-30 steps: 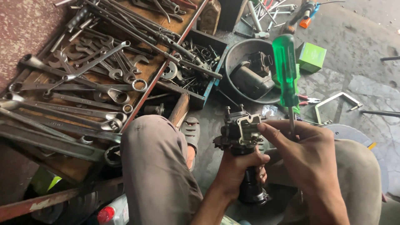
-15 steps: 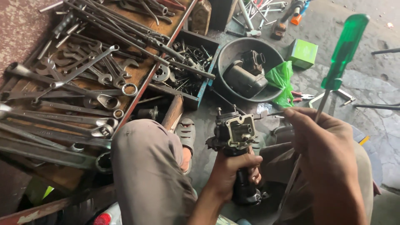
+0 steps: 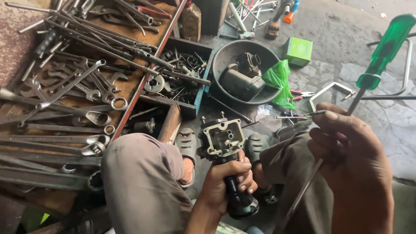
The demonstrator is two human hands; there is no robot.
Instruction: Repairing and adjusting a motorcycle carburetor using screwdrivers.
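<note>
**A:** What is each hand doing?

**B:** The left hand [image 3: 227, 184] has its fingers wrapped tight round the dark lower end of a carburettor body [image 3: 221, 138]. It holds the body upright, open face up, just below the black basin [image 3: 216, 60] and between the person's knees. The right hand [image 3: 351, 160] is closed round the metal shaft of a green-handled screwdriver [image 3: 385, 50]. The handle points up and away, off to the right of the basin.

**A:** Is the tip on the part?

**B:** No. The tool is well to the right of the carburettor body, and I cannot see where the tip ends below the hand.

**A:** So which stage would you call it?

**B:** I judge it a pause between bouts of work on the open face: the part is gripped and the tool is in hand but off it.

**A:** And what would bringing them together take?

**B:** The grip on the shaft looks wrong for turning, so the hand would need to shift to the handle. The tip would have to come left to the open face, with the left hand steadying the body.

**A:** What else is around?

**B:** A green bag [image 3: 279, 78] lies on the basin's right rim, and a tray of wrenches [image 3: 65, 108] sits to the basin's left.
</note>
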